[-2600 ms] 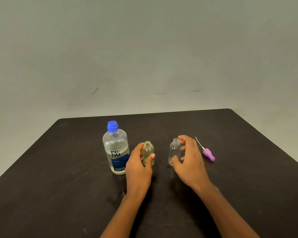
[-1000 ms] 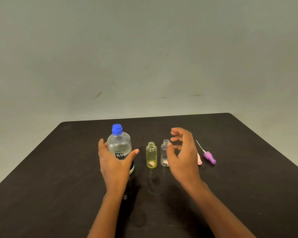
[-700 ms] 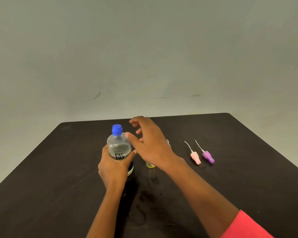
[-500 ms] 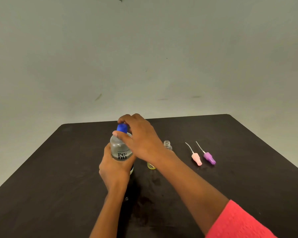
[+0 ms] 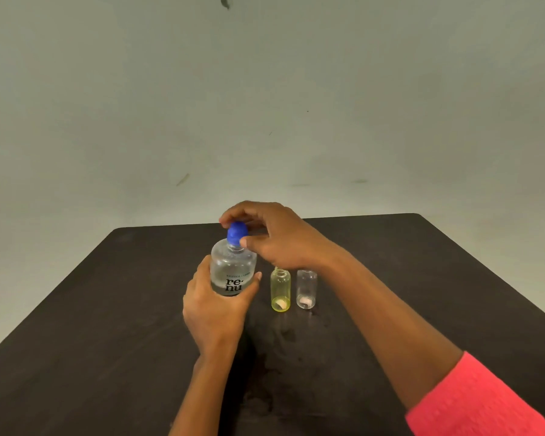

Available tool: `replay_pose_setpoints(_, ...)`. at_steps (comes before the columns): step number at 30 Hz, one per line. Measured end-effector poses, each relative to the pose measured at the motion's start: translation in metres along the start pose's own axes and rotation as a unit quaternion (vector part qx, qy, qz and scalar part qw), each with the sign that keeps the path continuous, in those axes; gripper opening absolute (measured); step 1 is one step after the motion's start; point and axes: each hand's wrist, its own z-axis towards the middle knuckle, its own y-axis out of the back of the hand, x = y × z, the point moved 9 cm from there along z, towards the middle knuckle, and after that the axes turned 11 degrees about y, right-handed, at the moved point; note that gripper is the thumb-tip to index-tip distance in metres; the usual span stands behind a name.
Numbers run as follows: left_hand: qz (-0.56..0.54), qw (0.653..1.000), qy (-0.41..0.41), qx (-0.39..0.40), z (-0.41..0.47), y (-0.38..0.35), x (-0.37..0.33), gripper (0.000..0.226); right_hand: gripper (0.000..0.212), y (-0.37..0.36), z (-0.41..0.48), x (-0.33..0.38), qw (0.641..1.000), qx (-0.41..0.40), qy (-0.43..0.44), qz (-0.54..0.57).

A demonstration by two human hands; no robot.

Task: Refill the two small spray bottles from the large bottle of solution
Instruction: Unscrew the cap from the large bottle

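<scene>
The large clear solution bottle (image 5: pixel 233 269) with a dark label stands tilted slightly toward me on the dark table (image 5: pixel 107 309). My left hand (image 5: pixel 214 309) grips its lower body. My right hand (image 5: pixel 274 237) pinches its blue cap (image 5: pixel 236 232) between thumb and fingers. Just right of it stand two small uncapped bottles side by side: a yellow one (image 5: pixel 280 291) and a clear one (image 5: pixel 306 289), both upright with open necks. The two spray tops seen earlier are hidden behind my right forearm.
A plain grey wall rises behind the table's far edge (image 5: pixel 265 220). My right arm in a pink sleeve (image 5: pixel 472 401) crosses the table's right side above the small bottles.
My left hand left the yellow bottle and took hold of the large bottle. My right hand left the clear bottle, reached across and closed on the blue cap.
</scene>
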Motion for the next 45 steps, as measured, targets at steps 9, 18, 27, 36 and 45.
replay_pose_setpoints(9,0.047,0.998,-0.039,0.008,-0.007,-0.003,-0.008,0.075,0.019,0.004,0.006,0.015,0.961,0.066,0.003,-0.268)
replay_pose_setpoints(18,0.061,0.997,-0.054,0.001,-0.008,-0.002,-0.011,0.078,0.043,0.015,0.001,0.013,0.954,0.075,-0.029,-0.29)
replay_pose_setpoints(27,0.079,0.993,-0.087,-0.002,-0.012,-0.004,-0.016,0.075,0.02,0.003,-0.002,0.017,0.951,0.167,0.009,-0.259)
replay_pose_setpoints(36,0.088,0.991,-0.099,-0.003,-0.013,-0.005,-0.018,0.076,0.033,0.01,-0.002,0.003,0.944,0.113,-0.051,-0.305)
replay_pose_setpoints(45,0.091,0.991,-0.1,-0.007,-0.01,-0.004,-0.016,0.076,0.032,0.007,-0.007,0.013,0.969,0.137,-0.004,-0.203)
